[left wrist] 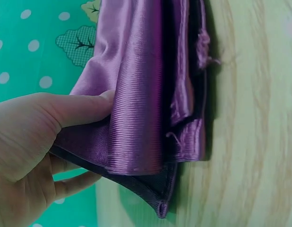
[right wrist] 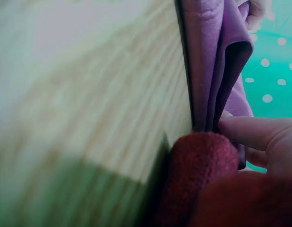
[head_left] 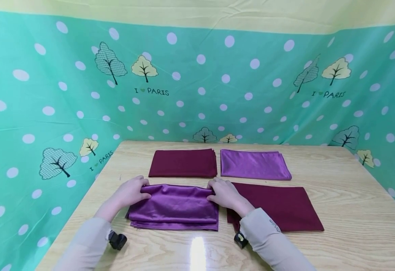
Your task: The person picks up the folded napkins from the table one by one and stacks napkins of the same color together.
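A shiny purple satin cloth [head_left: 173, 207], folded into a wide rectangle, lies at the front of the table between both hands. My left hand [head_left: 133, 192] pinches its far left corner; in the left wrist view the thumb lies on top of the purple cloth [left wrist: 136, 94] with fingers beneath, and loose threads show at its layered edge. At the far right corner, my right hand [head_left: 226, 194] pinches the same cloth between thumb and fingers. Close beside that hand is a folded maroon cloth [head_left: 278, 207], which partly blocks the right wrist view as a thick maroon fold [right wrist: 202, 156].
Behind lie another folded maroon cloth [head_left: 183, 163] and a lighter purple satin cloth [head_left: 255, 164], side by side. All rest on a light wooden table [head_left: 353, 195]. A green dotted curtain [head_left: 211, 86] with tree prints hangs around the back and sides.
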Tool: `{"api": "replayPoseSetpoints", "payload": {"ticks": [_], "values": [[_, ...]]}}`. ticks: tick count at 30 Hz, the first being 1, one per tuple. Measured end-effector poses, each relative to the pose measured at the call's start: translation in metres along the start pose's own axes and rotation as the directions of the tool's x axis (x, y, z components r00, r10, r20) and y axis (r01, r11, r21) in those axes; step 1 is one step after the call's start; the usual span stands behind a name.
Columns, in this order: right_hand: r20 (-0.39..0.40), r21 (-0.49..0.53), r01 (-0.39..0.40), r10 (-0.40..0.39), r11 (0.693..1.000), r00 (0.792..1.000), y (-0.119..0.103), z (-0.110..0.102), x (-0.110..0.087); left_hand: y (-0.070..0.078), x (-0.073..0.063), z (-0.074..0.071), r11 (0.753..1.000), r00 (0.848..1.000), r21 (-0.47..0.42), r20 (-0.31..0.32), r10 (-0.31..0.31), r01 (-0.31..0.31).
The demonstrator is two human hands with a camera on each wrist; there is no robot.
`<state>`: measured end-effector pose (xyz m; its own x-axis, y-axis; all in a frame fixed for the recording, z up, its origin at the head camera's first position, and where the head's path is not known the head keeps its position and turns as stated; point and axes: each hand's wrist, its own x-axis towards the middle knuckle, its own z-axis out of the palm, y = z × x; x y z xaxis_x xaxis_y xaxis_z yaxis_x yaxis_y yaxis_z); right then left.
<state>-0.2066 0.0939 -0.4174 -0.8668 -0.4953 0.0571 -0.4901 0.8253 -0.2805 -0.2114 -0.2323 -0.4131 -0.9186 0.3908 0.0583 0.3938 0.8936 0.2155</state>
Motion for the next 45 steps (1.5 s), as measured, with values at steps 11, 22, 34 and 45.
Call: {"api": "replayPoseSetpoints", "payload": {"ticks": [11, 22, 34, 45], "values": [[0.005, 0.116, -0.023, 0.022, 0.993, 1.0, 0.001, -0.007, -0.002, 0.005, 0.002, -0.011, 1.0, 0.999, 0.009, -0.024, 0.027, -0.027], [-0.003, 0.195, -0.076, 0.078, 0.978, 0.997, 0.003, -0.018, -0.005, 0.012, 0.008, -0.024, 1.0, 0.999, -0.025, -0.04, 0.006, -0.007], [-0.032, 0.22, -0.084, 0.093, 0.972, 0.995, 0.01, -0.035, -0.003, 0.021, 0.013, -0.032, 0.999, 0.995, -0.01, -0.095, 0.031, -0.032], [-0.067, 0.218, -0.063, 0.079, 0.974, 0.995, 0.018, -0.053, -0.001, 0.028, 0.019, -0.038, 0.998, 0.983, -0.024, -0.172, 0.057, -0.062]]}}
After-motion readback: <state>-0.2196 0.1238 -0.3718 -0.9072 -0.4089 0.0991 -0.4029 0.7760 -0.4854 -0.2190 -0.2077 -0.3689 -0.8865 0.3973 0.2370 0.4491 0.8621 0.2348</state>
